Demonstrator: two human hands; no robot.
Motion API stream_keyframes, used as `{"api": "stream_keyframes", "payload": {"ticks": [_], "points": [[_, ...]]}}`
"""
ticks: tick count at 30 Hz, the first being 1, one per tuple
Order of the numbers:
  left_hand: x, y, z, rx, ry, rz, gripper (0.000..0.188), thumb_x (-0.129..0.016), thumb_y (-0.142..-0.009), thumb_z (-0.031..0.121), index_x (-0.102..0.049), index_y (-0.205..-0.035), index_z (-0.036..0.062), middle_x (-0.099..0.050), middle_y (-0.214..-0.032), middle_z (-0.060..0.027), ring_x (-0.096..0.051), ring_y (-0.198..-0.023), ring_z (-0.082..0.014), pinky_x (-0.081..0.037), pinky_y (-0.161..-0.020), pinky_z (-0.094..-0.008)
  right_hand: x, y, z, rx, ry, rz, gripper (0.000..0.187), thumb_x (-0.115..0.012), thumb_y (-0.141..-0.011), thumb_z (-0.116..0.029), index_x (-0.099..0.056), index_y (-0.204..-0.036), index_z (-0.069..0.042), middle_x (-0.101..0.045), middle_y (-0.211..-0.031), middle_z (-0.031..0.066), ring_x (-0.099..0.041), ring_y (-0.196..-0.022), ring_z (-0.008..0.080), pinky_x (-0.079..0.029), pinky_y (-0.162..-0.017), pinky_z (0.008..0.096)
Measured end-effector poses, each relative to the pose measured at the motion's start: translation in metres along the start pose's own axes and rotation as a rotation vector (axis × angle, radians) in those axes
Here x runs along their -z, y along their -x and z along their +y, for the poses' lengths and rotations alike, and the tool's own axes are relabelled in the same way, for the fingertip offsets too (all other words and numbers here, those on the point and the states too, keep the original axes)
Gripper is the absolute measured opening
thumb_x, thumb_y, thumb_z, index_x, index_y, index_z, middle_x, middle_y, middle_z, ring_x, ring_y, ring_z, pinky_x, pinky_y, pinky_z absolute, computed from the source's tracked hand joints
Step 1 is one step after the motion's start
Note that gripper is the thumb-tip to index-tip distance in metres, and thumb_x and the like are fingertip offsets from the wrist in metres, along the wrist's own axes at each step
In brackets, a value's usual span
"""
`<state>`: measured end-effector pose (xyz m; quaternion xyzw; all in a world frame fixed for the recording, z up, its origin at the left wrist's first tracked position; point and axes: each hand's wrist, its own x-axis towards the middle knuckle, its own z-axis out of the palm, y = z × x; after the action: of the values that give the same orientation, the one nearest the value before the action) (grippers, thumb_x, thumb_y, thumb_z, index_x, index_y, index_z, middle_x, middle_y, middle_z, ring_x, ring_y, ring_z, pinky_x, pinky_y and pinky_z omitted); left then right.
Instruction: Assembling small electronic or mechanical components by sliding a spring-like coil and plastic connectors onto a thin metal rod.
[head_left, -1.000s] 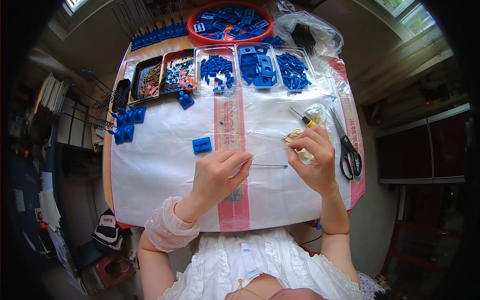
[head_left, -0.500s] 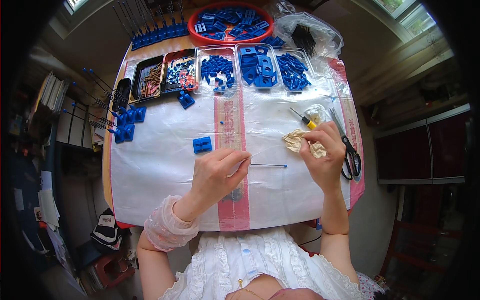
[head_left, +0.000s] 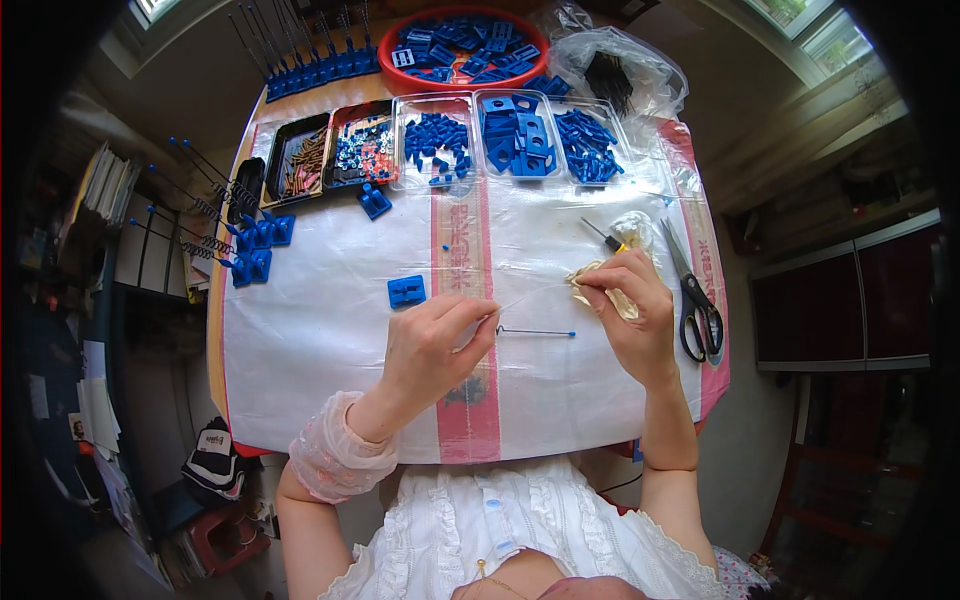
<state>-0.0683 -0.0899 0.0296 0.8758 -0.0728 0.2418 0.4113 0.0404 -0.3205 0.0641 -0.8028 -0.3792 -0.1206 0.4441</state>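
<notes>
My left hand [head_left: 432, 338] pinches one end of a thin metal rod [head_left: 540, 332] between thumb and fingertips. The rod points right, has a small blue tip, and shows a kink close to my fingers. A fine pale thread [head_left: 540, 291] runs from my left fingertips to my right hand [head_left: 640, 315], whose thumb and forefinger are closed on it. Behind my right hand lies a crumpled cream cloth or paper [head_left: 622, 303], partly covered. A blue plastic base [head_left: 406, 292] rests on the sheet just beyond my left hand.
Scissors [head_left: 698, 305] and a yellow-handled screwdriver [head_left: 600, 233] lie at the right. Trays of screws [head_left: 303, 165], nuts [head_left: 360, 145] and blue parts [head_left: 435, 140] line the back, before a red basin [head_left: 400, 80]. Blue bases with spring rods [head_left: 262, 232] stand at the left.
My right hand has shifted slightly left and turned, still pinching the thread. A little more of the rod's kinked end shows beside my left fingertips.
</notes>
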Motion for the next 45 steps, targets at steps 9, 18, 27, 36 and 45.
{"api": "stream_keyframes", "payload": {"ticks": [9, 18, 27, 36, 45], "points": [[0.002, 0.002, 0.000, 0.299, 0.365, -0.127, 0.013, -0.068, -0.096, 0.005, -0.073, -0.103, -0.0044, -0.076, -0.086, -0.0121, -0.073, -0.075, -0.0178, -0.057, -0.067, -0.0288, 0.007, 0.005, 0.011, -0.171, -0.118, 0.039, 0.013, -0.067, -0.082, 0.007, -0.070, -0.094, 0.000, -0.064, -0.080, 0.0077, -0.060, -0.073, 0.0167, -0.049, -0.070, 0.0293], [0.006, 0.002, -0.004, 0.528, 0.681, -0.235, 0.019, -0.058, -0.106, 0.010, -0.071, -0.110, -0.0039, -0.071, -0.086, -0.0036, -0.064, -0.075, -0.0062, -0.050, -0.064, -0.0213, 0.014, 0.001, 0.013, -0.350, -0.031, 0.004, 0.009, -0.063, -0.094, -0.001, -0.068, -0.100, 0.004, -0.069, -0.087, 0.0110, -0.066, -0.076, 0.0175, -0.051, -0.070, 0.0302], [0.006, 0.000, -0.008, 0.574, 0.894, -0.250, 0.024, -0.057, -0.108, 0.016, -0.072, -0.107, -0.0020, -0.069, -0.078, -0.0022, -0.059, -0.067, -0.0048, -0.047, -0.060, -0.0209, 0.017, 0.000, 0.015, -0.388, 0.036, -0.049, 0.009, -0.067, -0.095, -0.002, -0.071, -0.098, 0.005, -0.072, -0.079, 0.0099, -0.069, -0.070, 0.0146, -0.053, -0.066, 0.0283], [0.012, -0.005, -0.007, 0.678, 1.058, -0.347, 0.027, -0.056, -0.108, 0.022, -0.073, -0.108, 0.0009, -0.067, -0.076, -0.0009, -0.058, -0.065, -0.0051, -0.046, -0.059, -0.0202, 0.017, 0.004, 0.019, -0.477, 0.183, -0.106, 0.008, -0.076, -0.088, -0.004, -0.075, -0.090, 0.004, -0.071, -0.069, 0.0059, -0.065, -0.062, 0.0078, -0.050, -0.059, 0.0247], [0.009, -0.002, -0.008, 0.671, 1.019, -0.369, 0.025, -0.056, -0.108, 0.019, -0.072, -0.109, 0.0000, -0.067, -0.078, -0.0011, -0.060, -0.066, -0.0050, -0.046, -0.059, -0.0195, 0.016, 0.005, 0.023, -0.438, 0.253, -0.205, 0.009, -0.075, -0.087, -0.005, -0.072, -0.090, 0.004, -0.072, -0.083, 0.0121, -0.068, -0.074, 0.0173, -0.051, -0.068, 0.0289]]}}
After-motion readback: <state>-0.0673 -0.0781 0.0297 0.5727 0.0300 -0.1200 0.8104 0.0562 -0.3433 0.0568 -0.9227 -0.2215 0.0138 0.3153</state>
